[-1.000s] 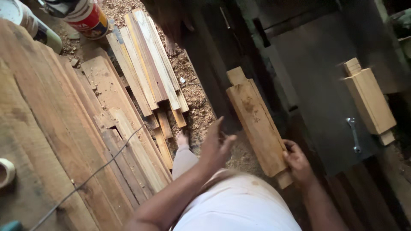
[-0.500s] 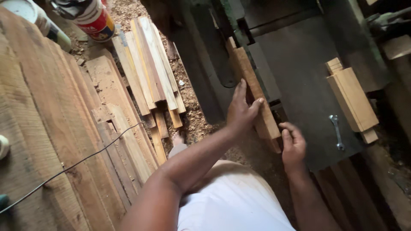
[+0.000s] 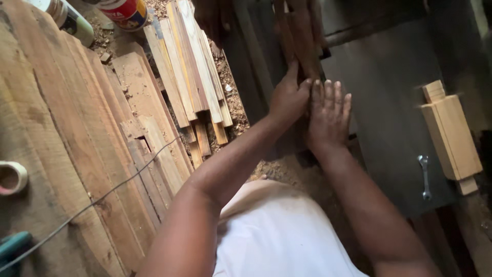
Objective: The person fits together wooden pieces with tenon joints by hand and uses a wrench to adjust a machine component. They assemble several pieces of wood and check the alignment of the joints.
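Note:
A brown wooden board (image 3: 300, 36) lies lengthwise along the left edge of a dark grey machine table (image 3: 389, 102), its far end reaching the top of the view. My left hand (image 3: 288, 98) grips the board's near end from the left side, fingers curled over it. Pressed flat on the same end, right beside the left hand, is my right hand (image 3: 329, 115), fingers straight and close together. Both forearms reach up from the bottom of the view over my white shirt.
A lighter wooden block (image 3: 452, 136) with a narrow stub at each end lies on the table's right part, a small wrench (image 3: 424, 177) beside it. Stacked slats (image 3: 189, 66), sawdust and wide planks (image 3: 61, 128) fill the left, with cans (image 3: 123, 10), a tape roll (image 3: 11, 177) and a wire (image 3: 102, 195).
The board has been pushed farther along the table edge, away from me. Both hands moved forward with it, and the right hand now lies flat on its near end.

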